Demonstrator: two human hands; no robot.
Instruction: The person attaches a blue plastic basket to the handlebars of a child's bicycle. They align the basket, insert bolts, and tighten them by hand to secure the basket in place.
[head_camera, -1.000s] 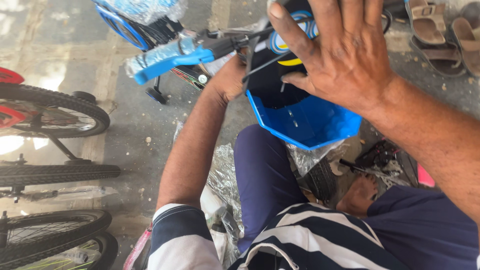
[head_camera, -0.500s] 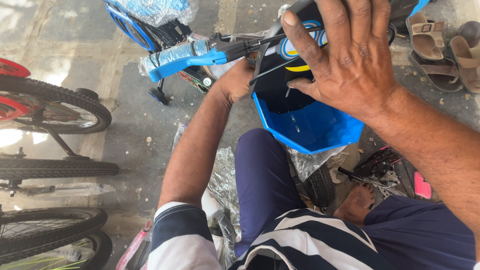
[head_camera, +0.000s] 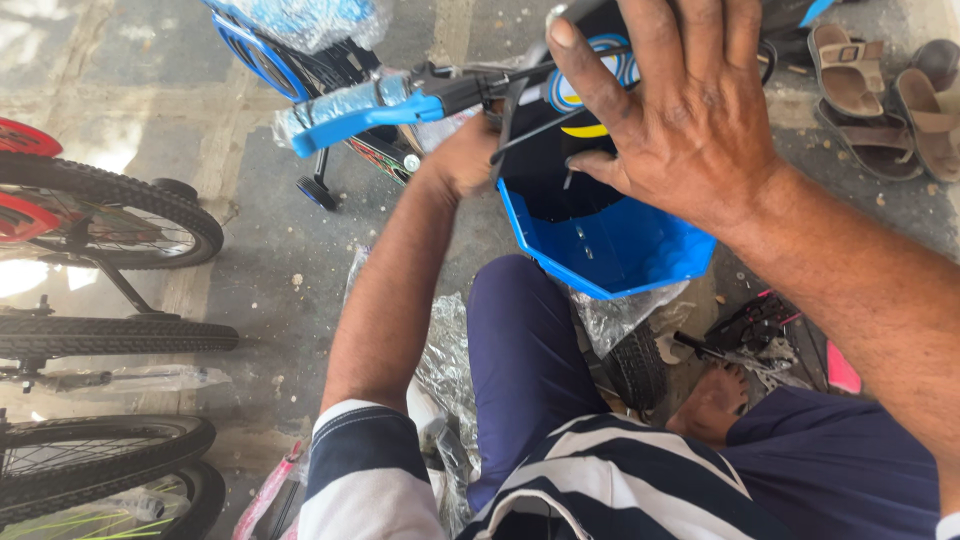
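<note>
Right hand (head_camera: 690, 120): fingers spread wide and pressed flat over the upper rim of the blue plastic basket (head_camera: 610, 240), apparently steadying it rather than gripping. Left hand (head_camera: 465, 155): curled behind the basket at its 9 o'clock side near the black bracket rods (head_camera: 525, 125) — whether it pinches anything cannot be told. The basket sits at the front of a small blue bicycle, above the person's knee. Blue handlebar grip (head_camera: 350, 115) at 10 o'clock; 2 sandals (head_camera: 880, 90) at 2 o'clock; bicycle wheels (head_camera: 110, 220) at 9 o'clock.
</note>
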